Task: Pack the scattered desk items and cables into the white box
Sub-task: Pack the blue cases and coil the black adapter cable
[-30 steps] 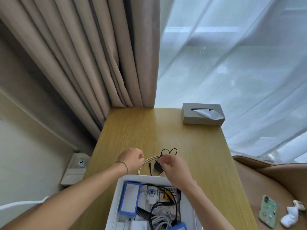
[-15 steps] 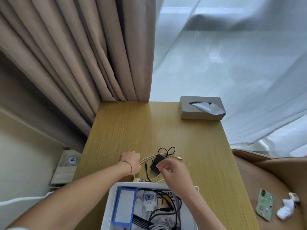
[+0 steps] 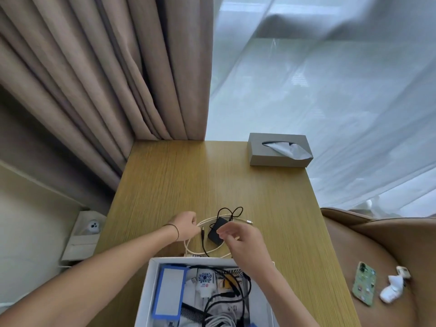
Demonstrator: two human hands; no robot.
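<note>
White box [image 3: 151, 274] at the desk's [image 3: 165, 185] near edge, part-filled. Beyond it: left hand [image 3: 186, 226] closed on white cable [image 3: 188, 246]; right hand [image 3: 240, 239] loosely curled, empty, above black adapter [image 3: 215, 230]. Tissue box [image 3: 278, 159] farthest.

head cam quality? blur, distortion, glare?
Head view: wide-angle bending of the curtain and desk edges; bright backlight through the sheer curtain, no harsh glare on the desk; right hand slightly motion-blurred, tissue box sharp.
</note>
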